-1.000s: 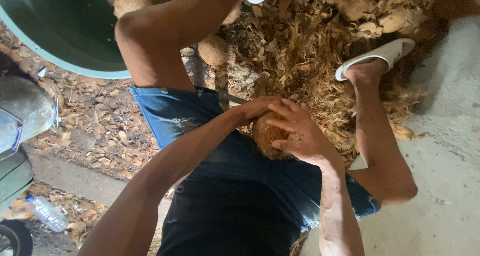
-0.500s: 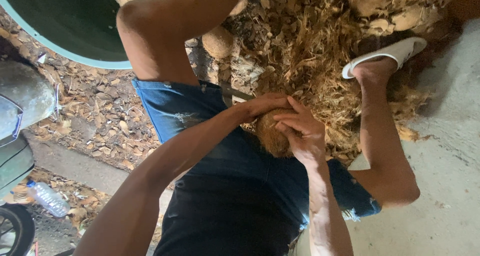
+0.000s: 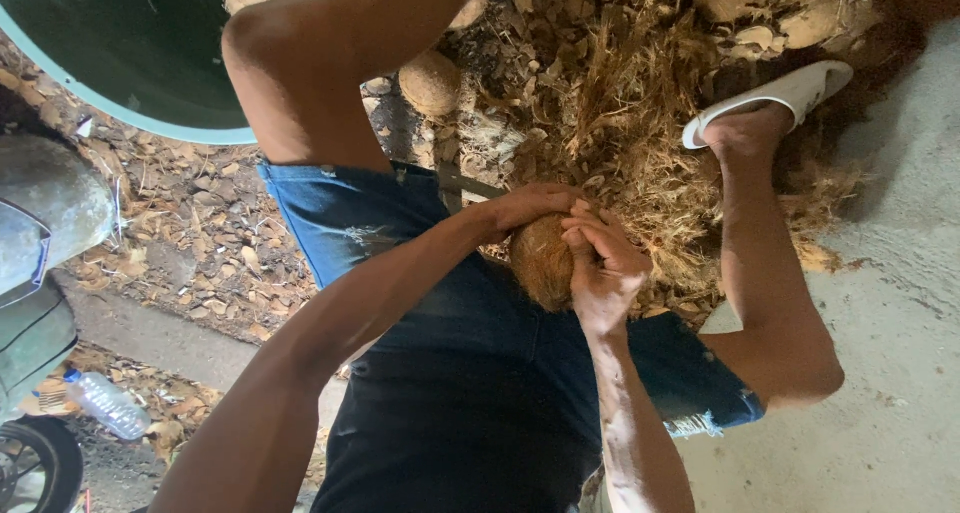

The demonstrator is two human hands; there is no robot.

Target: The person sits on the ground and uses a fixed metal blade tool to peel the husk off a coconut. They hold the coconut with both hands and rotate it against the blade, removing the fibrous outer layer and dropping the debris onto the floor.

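Together left hand (image 3: 530, 210) and right hand (image 3: 604, 263) each grip one brown coconut (image 3: 543, 263)

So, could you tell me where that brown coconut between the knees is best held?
Probably around its rounded sides, one palm from each side: the coconut is round, with no handle or edge. The left hand already cups its upper side and the right hand presses its right flank, fingers curled over the husk.

Both hands hide most of the coconut (image 3: 540, 263); basin (image 3: 110, 43) cut off.
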